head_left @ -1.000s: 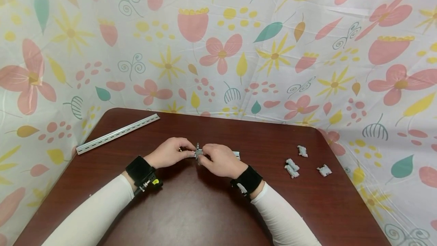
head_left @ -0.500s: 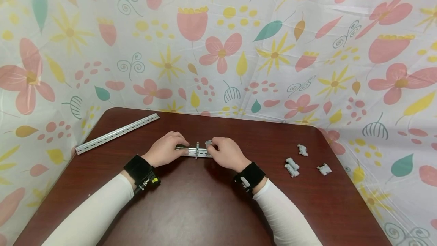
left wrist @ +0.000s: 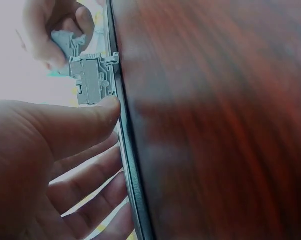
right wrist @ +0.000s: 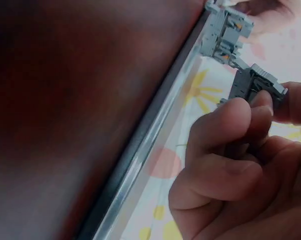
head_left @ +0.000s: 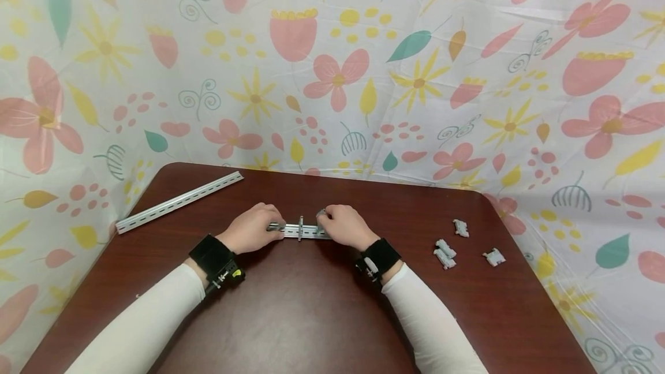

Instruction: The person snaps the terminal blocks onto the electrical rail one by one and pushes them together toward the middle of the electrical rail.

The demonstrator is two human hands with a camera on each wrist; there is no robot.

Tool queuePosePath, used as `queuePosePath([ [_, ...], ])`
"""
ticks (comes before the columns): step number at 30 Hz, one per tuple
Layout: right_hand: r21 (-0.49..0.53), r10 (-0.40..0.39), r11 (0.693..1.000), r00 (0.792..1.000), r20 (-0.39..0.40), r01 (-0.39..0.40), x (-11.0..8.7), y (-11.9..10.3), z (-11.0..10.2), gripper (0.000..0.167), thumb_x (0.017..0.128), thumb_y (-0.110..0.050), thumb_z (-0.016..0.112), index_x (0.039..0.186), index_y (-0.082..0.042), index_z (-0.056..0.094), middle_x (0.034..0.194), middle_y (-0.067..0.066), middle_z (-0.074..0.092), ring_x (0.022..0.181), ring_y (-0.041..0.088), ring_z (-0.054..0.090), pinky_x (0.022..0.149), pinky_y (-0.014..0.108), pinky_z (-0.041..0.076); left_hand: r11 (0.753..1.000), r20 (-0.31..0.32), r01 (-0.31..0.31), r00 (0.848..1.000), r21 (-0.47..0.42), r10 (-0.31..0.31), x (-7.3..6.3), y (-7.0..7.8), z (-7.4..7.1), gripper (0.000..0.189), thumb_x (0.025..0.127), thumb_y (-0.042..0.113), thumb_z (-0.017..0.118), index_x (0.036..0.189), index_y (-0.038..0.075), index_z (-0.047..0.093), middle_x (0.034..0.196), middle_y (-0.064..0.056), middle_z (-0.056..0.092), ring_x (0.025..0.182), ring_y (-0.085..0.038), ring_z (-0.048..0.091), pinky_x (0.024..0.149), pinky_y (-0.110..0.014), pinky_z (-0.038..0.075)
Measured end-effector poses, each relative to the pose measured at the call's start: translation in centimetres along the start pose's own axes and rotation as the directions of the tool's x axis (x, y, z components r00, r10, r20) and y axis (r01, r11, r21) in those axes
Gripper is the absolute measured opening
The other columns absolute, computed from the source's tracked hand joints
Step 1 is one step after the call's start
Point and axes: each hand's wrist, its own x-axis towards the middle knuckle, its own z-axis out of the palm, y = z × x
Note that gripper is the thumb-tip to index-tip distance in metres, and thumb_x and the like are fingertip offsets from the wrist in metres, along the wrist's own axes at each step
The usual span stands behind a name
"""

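Note:
A short slotted DIN rail (head_left: 292, 231) lies crosswise in front of me, with one grey terminal block (left wrist: 90, 80) standing upright on it. My left hand (head_left: 251, 229) grips the rail's left part, thumb along the near edge close to that block and fingers behind. My right hand (head_left: 347, 228) pinches a second grey terminal block (right wrist: 255, 82) between thumb and fingertips. In the right wrist view this block is tilted, just to the right of the standing one and off the rail's edge. The right hand covers the rail's right end in the head view.
A longer slotted DIN rail (head_left: 179, 202) lies slanted at the back left of the brown table (head_left: 270, 316). Several loose terminal blocks lie at the right, among them one block (head_left: 460, 228) at the back and another block (head_left: 494, 257) near the right edge. A patterned cloth (head_left: 337, 27) hangs behind.
My right hand has drawn away to the right from the standing block, with the second block in its fingers. The left hand has shifted slightly left along the rail, uncovering its middle.

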Motion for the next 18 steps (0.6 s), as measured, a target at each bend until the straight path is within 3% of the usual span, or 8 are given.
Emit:
queuePosePath([
  [8, -0.018, 0.023, 1.000, 0.997, 0.077, -0.022, 1.7, -0.4, 0.2, 0.048, 0.113, -0.023, 0.052, 0.066, -0.021, 0.040, 0.063, -0.005, 0.031, 0.058, 0.014, 0.027, 0.067, 0.033, 0.030, 1.000, -0.009, -0.021, 1.000, 0.021, 0.021, 0.2, -0.2, 0.1, 0.018, 0.100, 0.019, 0.085, 0.116, 0.012, 0.086, 0.120, -0.001, 0.073, 0.117, -0.028, 0.064, 0.096, -0.046, 0.056],
  [18, -0.120, 0.117, 0.988, 0.985, 0.128, -0.102, 3.3, -1.7, 0.9, 0.053, 0.113, -0.028, 0.055, 0.061, -0.021, 0.046, 0.059, -0.006, 0.033, 0.053, 0.013, 0.033, 0.059, 0.031, 0.033, 0.999, -0.005, -0.030, 1.000, 0.041, 0.030, 0.1, 0.1, 0.1, 0.019, 0.099, 0.017, 0.087, 0.117, 0.011, 0.086, 0.115, -0.001, 0.072, 0.112, -0.026, 0.065, 0.093, -0.045, 0.057],
])
